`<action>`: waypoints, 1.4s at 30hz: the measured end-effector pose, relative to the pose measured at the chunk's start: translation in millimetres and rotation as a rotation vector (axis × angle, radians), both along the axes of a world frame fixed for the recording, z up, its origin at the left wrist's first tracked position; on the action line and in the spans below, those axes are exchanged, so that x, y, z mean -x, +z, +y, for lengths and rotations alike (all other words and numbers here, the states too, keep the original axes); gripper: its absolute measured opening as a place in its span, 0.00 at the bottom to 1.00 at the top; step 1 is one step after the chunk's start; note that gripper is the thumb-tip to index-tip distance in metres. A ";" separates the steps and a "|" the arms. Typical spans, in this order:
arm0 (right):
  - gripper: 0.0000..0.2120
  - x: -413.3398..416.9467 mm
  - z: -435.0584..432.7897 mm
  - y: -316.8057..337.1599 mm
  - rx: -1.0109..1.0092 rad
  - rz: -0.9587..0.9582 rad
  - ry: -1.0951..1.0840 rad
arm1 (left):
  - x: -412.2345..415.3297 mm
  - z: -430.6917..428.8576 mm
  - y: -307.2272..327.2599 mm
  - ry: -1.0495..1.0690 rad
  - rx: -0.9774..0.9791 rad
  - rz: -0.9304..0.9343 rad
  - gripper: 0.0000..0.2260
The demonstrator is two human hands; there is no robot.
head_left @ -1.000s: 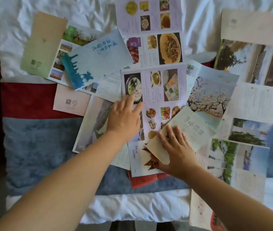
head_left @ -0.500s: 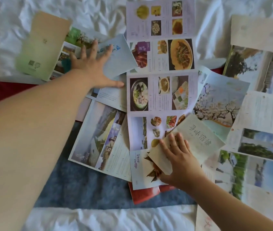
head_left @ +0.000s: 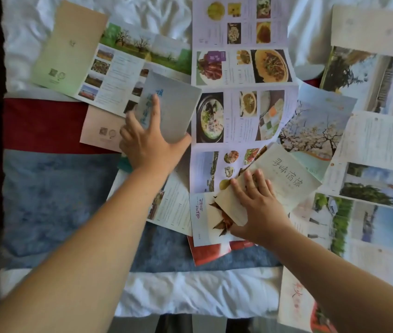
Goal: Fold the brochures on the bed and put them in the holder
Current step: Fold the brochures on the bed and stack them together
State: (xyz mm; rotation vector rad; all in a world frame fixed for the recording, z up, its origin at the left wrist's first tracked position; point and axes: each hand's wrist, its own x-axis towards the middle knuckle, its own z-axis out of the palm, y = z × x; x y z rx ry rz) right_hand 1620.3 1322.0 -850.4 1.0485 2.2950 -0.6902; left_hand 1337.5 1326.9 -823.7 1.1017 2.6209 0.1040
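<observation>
Many unfolded brochures lie spread over the bed. My left hand grips a pale blue folded brochure at its near edge, fingers on top and thumb at its lower right corner; the sheet looks slightly lifted and blurred. My right hand presses flat on a cream folded panel with green characters, which overlaps the lower end of a long food-photo brochure. No holder is in view.
A green-and-tan brochure and a landscape one lie at the far left, a pink one beside my left hand. A blossom-tree brochure and several scenery sheets fill the right. A red brochure pokes out near the bed's edge.
My left hand reached to the far left, landed on the blue brochure, and has pulled it back toward the middle. My right hand has stayed on the cream panel.
</observation>
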 end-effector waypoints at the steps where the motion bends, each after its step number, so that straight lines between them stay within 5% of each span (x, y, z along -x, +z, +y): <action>1: 0.55 0.5 -0.5 0.5 -0.002 -0.003 0.000 | -7.1 -11.5 -0.2 0.006 -0.021 0.006 0.47; 14: 0.55 2.0 -3.3 0.9 -0.036 0.006 -0.024 | -67.8 -73.6 -1.6 -0.006 0.010 -0.068 0.49; 20: 0.50 -4.4 -13.6 -6.8 -0.092 0.135 -0.101 | -132.0 -59.4 -19.6 0.011 0.083 -0.247 0.56; 27: 0.48 -12.0 -26.6 -11.5 -0.084 0.157 -0.156 | -146.4 -85.2 -31.7 -0.002 0.117 -0.167 0.48; 30: 0.45 -23.3 -35.8 -0.1 -0.005 0.293 -0.422 | -141.3 -98.7 -28.0 0.010 0.118 -0.181 0.53; 33: 0.43 -32.4 -51.1 12.4 -0.038 0.216 -0.864 | -141.3 -111.7 -20.4 -0.044 0.118 -0.194 0.57; 42: 0.44 -0.4 -45.8 19.9 -0.008 0.510 -1.638 | -156.0 -150.0 -4.5 -0.155 0.207 -0.201 0.50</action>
